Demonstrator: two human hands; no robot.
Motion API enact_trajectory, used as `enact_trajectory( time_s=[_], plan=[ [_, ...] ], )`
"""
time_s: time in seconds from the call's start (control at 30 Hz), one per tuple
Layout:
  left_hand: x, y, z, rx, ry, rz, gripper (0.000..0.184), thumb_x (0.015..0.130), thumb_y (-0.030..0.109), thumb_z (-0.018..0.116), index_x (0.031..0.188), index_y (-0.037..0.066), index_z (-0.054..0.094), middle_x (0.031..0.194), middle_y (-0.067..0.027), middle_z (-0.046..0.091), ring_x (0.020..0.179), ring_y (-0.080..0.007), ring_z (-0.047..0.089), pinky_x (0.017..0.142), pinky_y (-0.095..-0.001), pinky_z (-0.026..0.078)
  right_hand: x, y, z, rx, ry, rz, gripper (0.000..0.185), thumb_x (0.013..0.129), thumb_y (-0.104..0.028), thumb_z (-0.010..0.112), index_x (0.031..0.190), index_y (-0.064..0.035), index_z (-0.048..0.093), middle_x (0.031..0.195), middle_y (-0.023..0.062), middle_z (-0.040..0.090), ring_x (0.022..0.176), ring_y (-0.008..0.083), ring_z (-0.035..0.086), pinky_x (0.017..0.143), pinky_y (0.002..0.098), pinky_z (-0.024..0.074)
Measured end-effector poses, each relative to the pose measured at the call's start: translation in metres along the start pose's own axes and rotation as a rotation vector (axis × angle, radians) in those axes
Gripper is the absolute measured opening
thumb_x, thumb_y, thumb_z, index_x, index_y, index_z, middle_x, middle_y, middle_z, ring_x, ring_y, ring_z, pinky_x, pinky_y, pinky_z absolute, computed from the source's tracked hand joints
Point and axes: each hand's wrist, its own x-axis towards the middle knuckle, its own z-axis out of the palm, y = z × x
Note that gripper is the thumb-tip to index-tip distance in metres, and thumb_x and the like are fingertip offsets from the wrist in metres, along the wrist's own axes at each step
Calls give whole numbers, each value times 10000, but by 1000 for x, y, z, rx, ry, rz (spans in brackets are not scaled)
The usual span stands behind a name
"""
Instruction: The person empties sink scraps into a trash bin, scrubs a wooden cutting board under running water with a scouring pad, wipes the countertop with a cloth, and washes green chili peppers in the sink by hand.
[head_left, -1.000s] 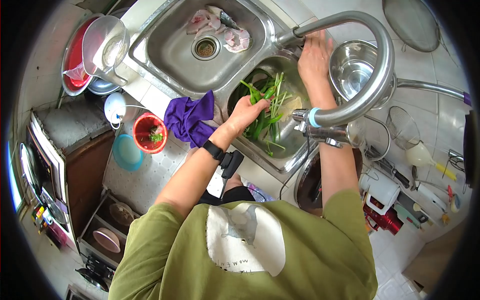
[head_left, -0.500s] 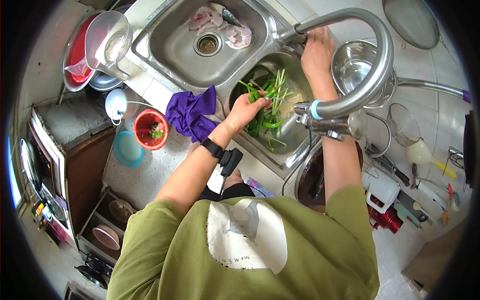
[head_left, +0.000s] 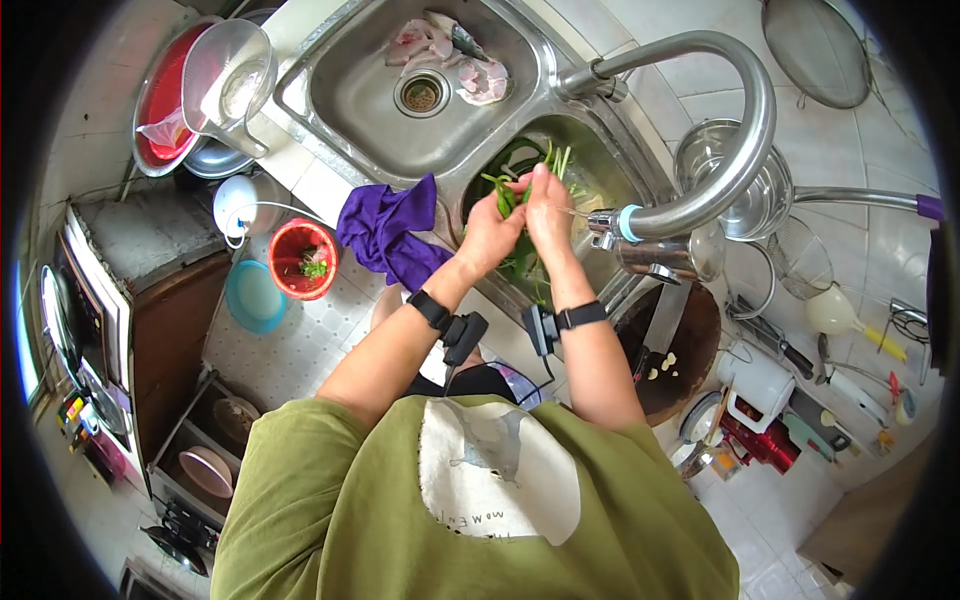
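In the right-hand sink basin (head_left: 618,262), both hands are together over a heap of long green peppers and thin green stalks. My left hand (head_left: 490,235) is closed around some green peppers (head_left: 503,192). Pressed close beside it, my right hand (head_left: 548,218) has its fingers curled in at the same bunch; its palm side is partly hidden. A thin stream of water runs from the tap spout (head_left: 603,222) at my right hand. More green stalks (head_left: 562,160) stick out beyond my fingers, and the rest of the heap is mostly covered by the hands.
Raw fish pieces (head_left: 482,80) lie by the drain in the left-hand basin (head_left: 345,110). A purple cloth (head_left: 385,225) hangs over the front edge. A red bin (head_left: 303,285) stands below. To the right are a metal bowl (head_left: 690,165) and a round chopping board (head_left: 695,345) with a cleaver.
My right hand has come back from behind the tap to join my left hand over the peppers. Water now runs from the spout. The left hand keeps its hold, slightly lower.
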Motion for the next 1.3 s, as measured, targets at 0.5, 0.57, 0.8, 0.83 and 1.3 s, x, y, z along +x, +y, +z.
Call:
enact_trajectory(
  time_s=[0.5, 0.57, 0.8, 0.83, 1.3],
  plan=[
    [6, 24, 6, -387, -24, -177, 269, 911, -35, 689, 1174, -30, 633, 1080, -74, 710, 989, -157, 665, 919, -326, 531, 14, -34, -27, 456, -299, 231, 596, 1101, -449, 387, 1087, 92, 637, 973, 200, 743, 805, 259, 743, 783, 340, 593],
    [8, 30, 11, -591, 62, -234, 297, 917, -43, 678, 1210, -28, 628, 1091, -89, 709, 1009, -186, 661, 937, -350, 529, 9, -32, -23, 479, -293, 166, 648, 1109, -473, 329, 1082, 89, 652, 1000, 208, 752, 838, 253, 742, 823, 343, 586],
    [35, 38, 4, -861, 77, -377, 287, 966, -28, 614, 1248, -75, 591, 1094, -148, 707, 955, -229, 694, 875, -368, 585, -32, -12, -46, -216, -122, -420, 330, 1079, -191, 467, 1253, 25, 646, 1018, 210, 715, 937, 336, 690, 899, 395, 508],
    [37, 46, 5, -822, 48, -396, 282, 973, -24, 607, 1247, -80, 582, 1101, -152, 705, 952, -230, 695, 865, -371, 591, -32, 2, -46, -182, -70, -524, 314, 1038, -114, 533, 1319, -1, 616, 993, 213, 679, 875, 369, 645, 880, 433, 491],
    [46, 39, -5, -514, 81, -373, 247, 995, 260, 684, 995, 14, 698, 762, -7, 604, 624, -105, 515, 574, -266, 436, -44, -38, -58, -460, -235, -553, 141, 939, -162, 700, 1035, -62, 675, 886, 161, 694, 857, 395, 658, 744, 516, 506]
  ],
)
